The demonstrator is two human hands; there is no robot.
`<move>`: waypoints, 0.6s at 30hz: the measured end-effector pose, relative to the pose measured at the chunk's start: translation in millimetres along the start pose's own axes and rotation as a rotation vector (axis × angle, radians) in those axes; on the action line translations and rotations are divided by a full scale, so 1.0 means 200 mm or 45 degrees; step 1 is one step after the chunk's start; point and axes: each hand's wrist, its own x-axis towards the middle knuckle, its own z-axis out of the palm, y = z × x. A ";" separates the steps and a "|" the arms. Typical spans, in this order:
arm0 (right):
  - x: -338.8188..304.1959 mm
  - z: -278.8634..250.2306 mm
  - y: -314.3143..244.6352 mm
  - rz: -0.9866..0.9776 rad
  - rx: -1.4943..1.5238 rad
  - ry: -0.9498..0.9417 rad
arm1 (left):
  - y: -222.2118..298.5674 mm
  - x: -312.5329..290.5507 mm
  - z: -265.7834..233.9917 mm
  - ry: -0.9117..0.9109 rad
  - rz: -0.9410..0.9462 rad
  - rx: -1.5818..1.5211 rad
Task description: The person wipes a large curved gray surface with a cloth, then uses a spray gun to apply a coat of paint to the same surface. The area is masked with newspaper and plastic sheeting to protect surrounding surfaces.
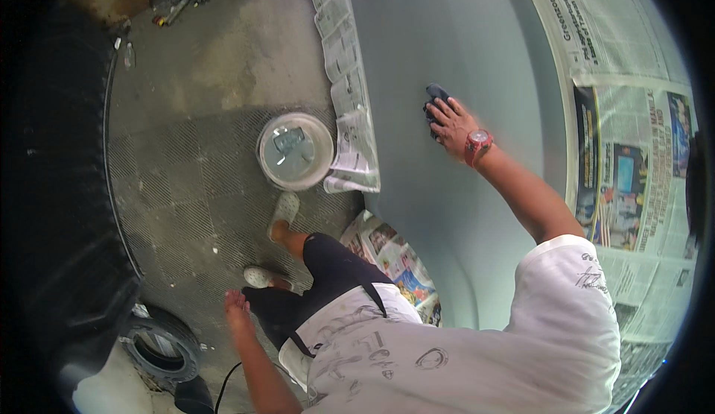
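My right hand (pixel 453 129), with a red watch on its wrist, lies on a smooth grey car panel (pixel 462 34). Under its spread fingers is a crumpled dark cloth (pixel 438 95), pressed against the panel; the palm covers part of it. Hanging low beside my knee, my left hand (pixel 237 308) holds nothing that I can see, its fingers loosely bent and apart. Newspaper masking (pixel 350 108) runs along the panel's left edge, and more newspaper sheets (pixel 633 168) cover the surface on its right.
On the floor left of the panel stands a round pale bucket (pixel 263 153) of water with a greyish object in it. A tyre (pixel 185 365) lies at the lower left, near a black cover (pixel 59 175). Small litter (pixel 175 11) is scattered at the far left.
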 end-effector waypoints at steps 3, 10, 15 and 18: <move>0.19 -0.14 0.22 0.043 0.013 0.003 | 0.22 0.06 0.28 0.100 0.146 0.175; 0.61 -0.35 0.70 0.098 0.061 -0.036 | 0.93 0.13 0.96 0.005 0.219 0.233; 1.00 -0.45 1.06 0.167 0.097 0.028 | 1.27 0.41 1.27 -0.038 0.151 0.080; 1.29 -0.50 1.29 0.177 0.113 0.077 | 1.42 0.63 1.38 -0.031 0.014 0.043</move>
